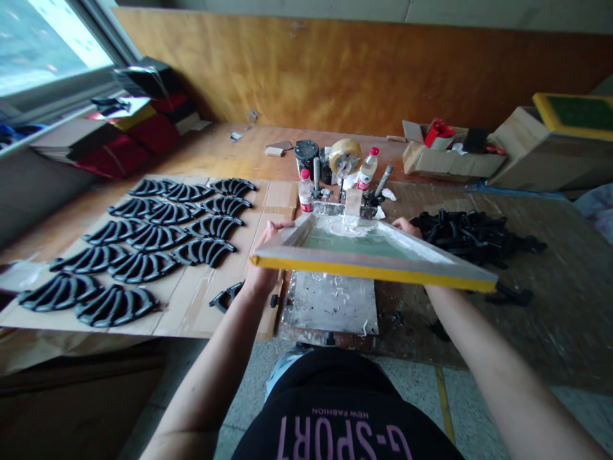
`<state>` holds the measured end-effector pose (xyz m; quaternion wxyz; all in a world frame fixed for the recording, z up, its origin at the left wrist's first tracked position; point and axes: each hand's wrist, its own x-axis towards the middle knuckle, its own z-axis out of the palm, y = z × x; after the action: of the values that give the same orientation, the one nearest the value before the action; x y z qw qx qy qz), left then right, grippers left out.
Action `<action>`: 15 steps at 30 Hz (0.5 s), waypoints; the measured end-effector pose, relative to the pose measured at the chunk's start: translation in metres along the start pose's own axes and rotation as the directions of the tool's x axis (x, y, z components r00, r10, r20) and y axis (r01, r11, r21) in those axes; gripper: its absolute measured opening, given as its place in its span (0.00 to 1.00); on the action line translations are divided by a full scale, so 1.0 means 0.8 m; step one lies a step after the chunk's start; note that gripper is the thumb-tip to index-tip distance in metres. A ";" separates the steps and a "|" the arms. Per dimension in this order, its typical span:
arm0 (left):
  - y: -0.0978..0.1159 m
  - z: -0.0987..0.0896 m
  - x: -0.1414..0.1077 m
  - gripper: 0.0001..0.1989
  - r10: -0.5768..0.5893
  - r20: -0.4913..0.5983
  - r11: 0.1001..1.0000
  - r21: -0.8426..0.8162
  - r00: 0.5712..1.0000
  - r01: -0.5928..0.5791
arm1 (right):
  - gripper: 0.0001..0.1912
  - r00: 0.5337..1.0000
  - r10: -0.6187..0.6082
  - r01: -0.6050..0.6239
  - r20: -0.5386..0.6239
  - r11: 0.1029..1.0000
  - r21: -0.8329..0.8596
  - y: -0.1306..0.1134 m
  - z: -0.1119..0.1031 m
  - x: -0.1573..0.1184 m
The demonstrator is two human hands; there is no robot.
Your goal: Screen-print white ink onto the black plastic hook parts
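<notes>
A screen frame with a yellow front edge and greenish mesh is tilted up above a metal plate. My left hand is closed on its left side, fingers partly behind the frame. On the right side my right hand grips the frame, mostly hidden by it. The far end of the frame meets a clamp on a metal bar. White residue lies around the mesh edges and on the plate.
Rows of black ribbed parts lie on cardboard at left. One black part is beside my left forearm. A pile of black parts sits at right. Bottles, a tape roll and a box stand behind.
</notes>
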<state>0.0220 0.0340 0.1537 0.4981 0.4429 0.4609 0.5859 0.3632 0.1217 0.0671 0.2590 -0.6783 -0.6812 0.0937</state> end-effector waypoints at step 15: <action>-0.107 0.005 -0.092 0.30 -0.571 0.035 0.811 -0.131 0.820 0.570 | 0.10 0.725 -0.664 0.650 0.183 0.747 0.139 -0.170 0.055 -0.124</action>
<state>0.0488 -0.0322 0.0658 0.6784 0.2477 0.5330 0.4409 0.2180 0.0268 0.0728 0.2198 -0.3697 -0.8980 0.0927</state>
